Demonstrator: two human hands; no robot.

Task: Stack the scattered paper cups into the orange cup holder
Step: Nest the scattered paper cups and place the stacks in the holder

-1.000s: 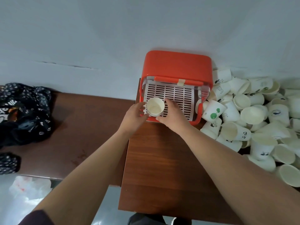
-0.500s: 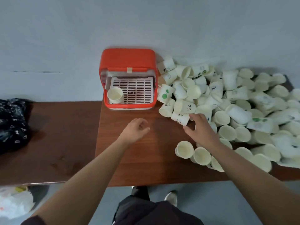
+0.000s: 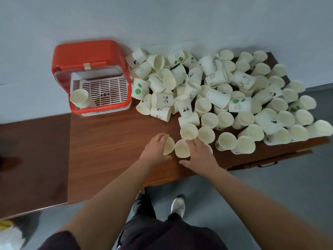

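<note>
The orange cup holder (image 3: 86,56) stands open at the table's far left, with one white paper cup (image 3: 79,97) upright on its slotted tray. A big pile of scattered paper cups (image 3: 225,98) covers the table's right half. At the pile's near edge, my left hand (image 3: 155,150) grips a white cup (image 3: 168,146) lying on its side. Right beside it, my right hand (image 3: 198,154) grips another white cup (image 3: 182,148), whose mouth faces me.
The brown wooden table (image 3: 111,141) has bare surface between the holder and my hands. A lower dark table (image 3: 32,156) adjoins on the left. A grey wall rises behind. My legs and a shoe (image 3: 177,204) show below the table's front edge.
Both hands moved toward the near edge of the pile and each took hold of a cup. The camera view shifted right and pulled back, and the holder now sits further left.
</note>
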